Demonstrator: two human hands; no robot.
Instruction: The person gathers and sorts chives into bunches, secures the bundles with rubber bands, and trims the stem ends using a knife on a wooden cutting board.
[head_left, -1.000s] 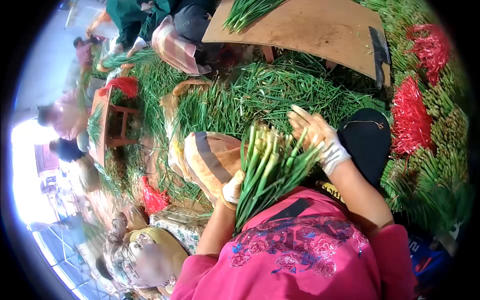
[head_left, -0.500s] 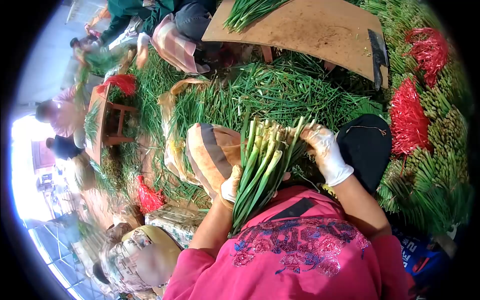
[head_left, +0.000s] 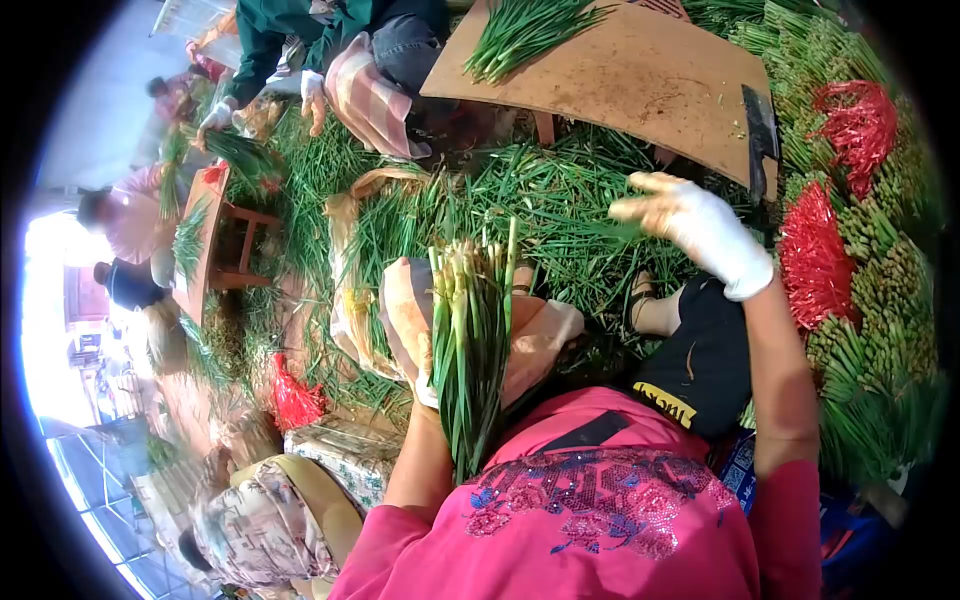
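My left hand (head_left: 427, 388), in a white glove, is wrapped round a bunch of garlic shoots (head_left: 468, 335). The bunch stands nearly upright before my chest, pale ends up and green leaves hanging down; it hides most of those fingers. Out to the right, my right hand (head_left: 695, 228) hovers with its gloved fingers stretched out and nothing in them. It is close to the near edge of a wooden board table (head_left: 620, 65), above loose green leaves (head_left: 560, 200). Another bunch of green shoots (head_left: 530, 38) lies on that table.
Stacked green bundles (head_left: 890, 300) line the right side, with red plastic strands (head_left: 818, 255) on them. A smaller wooden table (head_left: 238, 250) and a red strand bundle (head_left: 296, 392) are at left. A co-worker in a green sleeve (head_left: 262, 45) sits beyond; a crouching person (head_left: 265, 520) is lower left.
My right hand has left the bunch and swung up and right, its fingers now spread. The bunch, still in my left hand, has shifted left and become more upright.
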